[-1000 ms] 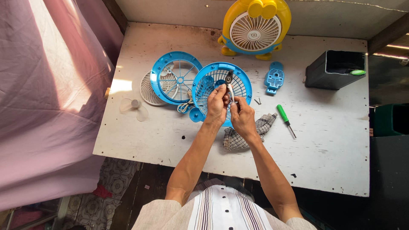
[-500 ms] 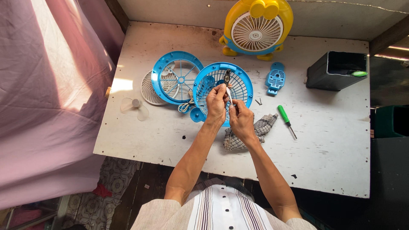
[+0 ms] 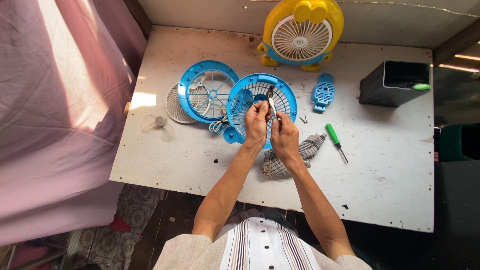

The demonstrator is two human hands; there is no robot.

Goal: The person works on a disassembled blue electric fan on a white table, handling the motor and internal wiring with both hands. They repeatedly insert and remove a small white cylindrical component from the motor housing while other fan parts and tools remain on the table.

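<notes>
Pink curtain hangs left of the white bench. Left hand steadies the blue fan housing, mid-bench; right hand pinches small pliers into it. Keeping the housing firmly braced would help; green screwdriver lies right.

We see a white, dark-speckled tabletop. On it lie two bright blue grilles, the nearer one with a pale centre. A white grille peeks from under the left blue one. At the back stands a yellow fan with a white face and blue base. A small blue cover lies beside a screwdriver with a green handle. The cloth is checked grey and white. The box is black with a green spot. Our shirt is cream with dark stripes; the curtain is dusty pink.
</notes>
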